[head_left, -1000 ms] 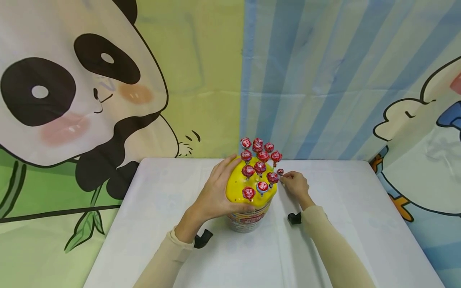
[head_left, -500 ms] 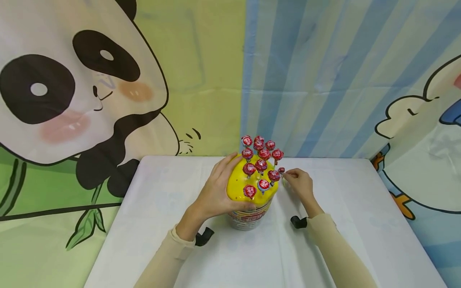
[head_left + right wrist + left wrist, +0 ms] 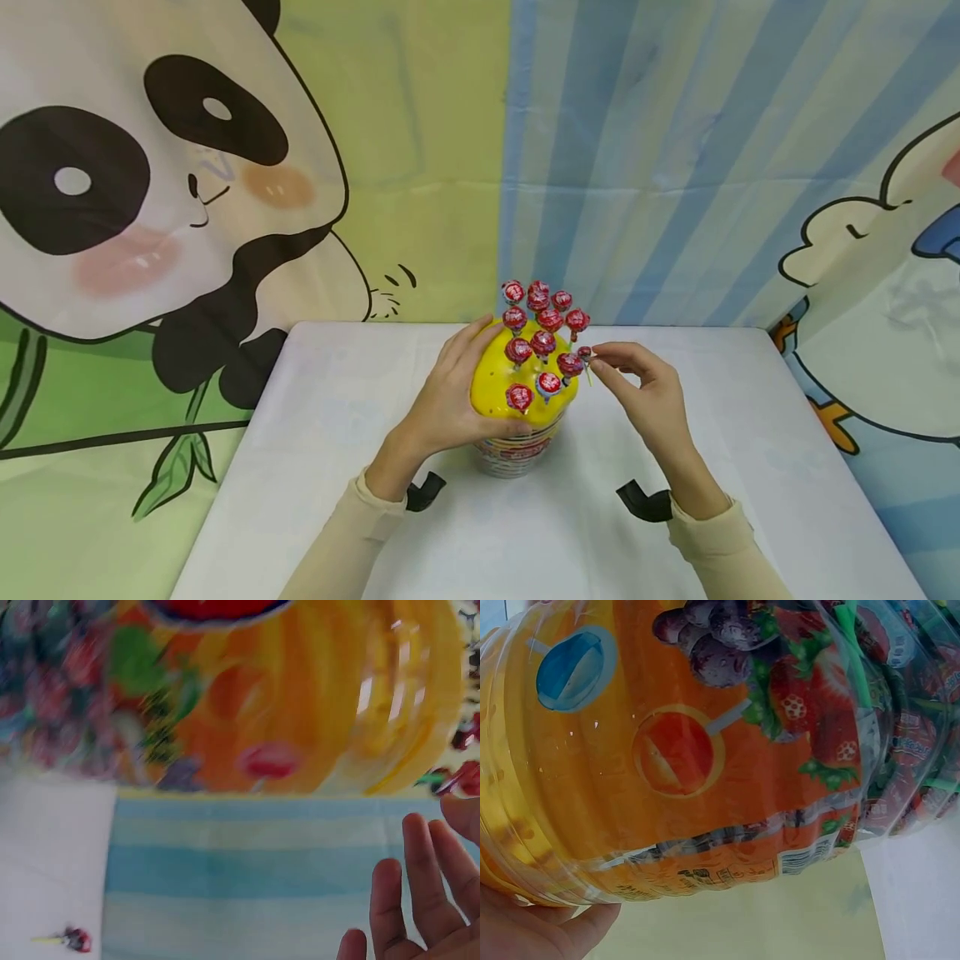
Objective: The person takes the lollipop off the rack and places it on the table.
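Note:
My left hand (image 3: pixel 446 400) grips the yellow lid (image 3: pixel 491 383) of a clear plastic candy jar (image 3: pixel 510 454), thumb across the front, fingers round the left side. Red-wrapped lollipops (image 3: pixel 543 343) stand stuck in the lid. In the left wrist view the jar (image 3: pixel 705 750) has an orange fruit label. My right hand (image 3: pixel 648 396) is at the lid's right, thumb and index tips close to a lollipop (image 3: pixel 570 364) at that edge. In the right wrist view its other fingers (image 3: pixel 424 877) are spread. One small lollipop (image 3: pixel 75 939) with a yellow stick lies on the white table.
The jar stands on a white-covered table (image 3: pixel 300 500). Behind it hangs a printed backdrop (image 3: pixel 427 167) with a panda and blue stripes. Black curved pieces (image 3: pixel 643 502) sit at both wrists. More wrapped candy (image 3: pixel 60 697) shows inside the jar.
My right hand has drawn back from the small lollipop beyond the jar, coming nearer and to the right, with its thumb and index more visible. The left hand and jar have stayed put.

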The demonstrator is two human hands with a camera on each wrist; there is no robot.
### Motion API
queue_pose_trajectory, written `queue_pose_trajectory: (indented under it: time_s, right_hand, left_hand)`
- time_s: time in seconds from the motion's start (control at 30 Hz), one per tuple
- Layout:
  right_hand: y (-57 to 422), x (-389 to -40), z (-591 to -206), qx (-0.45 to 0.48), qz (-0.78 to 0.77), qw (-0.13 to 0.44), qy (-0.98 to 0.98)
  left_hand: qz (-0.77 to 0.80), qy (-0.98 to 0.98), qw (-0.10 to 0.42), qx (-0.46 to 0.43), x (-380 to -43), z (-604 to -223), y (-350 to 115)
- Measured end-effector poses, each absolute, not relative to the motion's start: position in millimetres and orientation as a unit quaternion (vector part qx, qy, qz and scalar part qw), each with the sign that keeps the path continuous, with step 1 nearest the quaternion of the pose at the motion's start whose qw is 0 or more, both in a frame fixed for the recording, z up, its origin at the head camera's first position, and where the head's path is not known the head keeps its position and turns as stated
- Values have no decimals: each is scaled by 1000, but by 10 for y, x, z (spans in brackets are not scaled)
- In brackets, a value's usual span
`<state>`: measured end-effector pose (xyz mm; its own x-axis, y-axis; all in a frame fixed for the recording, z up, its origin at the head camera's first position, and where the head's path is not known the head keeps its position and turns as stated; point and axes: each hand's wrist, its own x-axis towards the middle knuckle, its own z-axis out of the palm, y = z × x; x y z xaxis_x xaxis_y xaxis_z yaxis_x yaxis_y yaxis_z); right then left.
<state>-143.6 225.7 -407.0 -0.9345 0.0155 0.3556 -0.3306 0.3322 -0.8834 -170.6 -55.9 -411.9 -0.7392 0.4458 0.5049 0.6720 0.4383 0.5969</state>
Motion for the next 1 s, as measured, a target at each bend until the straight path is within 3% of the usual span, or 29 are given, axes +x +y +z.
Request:
queue_pose_trajectory:
  time_s: [0.4, 1.0]
  right_hand:
    - [2106, -1197, -3883, 223, 611, 133, -748]
    - [2037, -1217, -3900, 261, 594, 148, -747]
  left_hand:
    - [-414, -835, 136, -336, -1702, -4109, -552]
    - [-414, -834, 135, -337, -1699, -4114, -559]
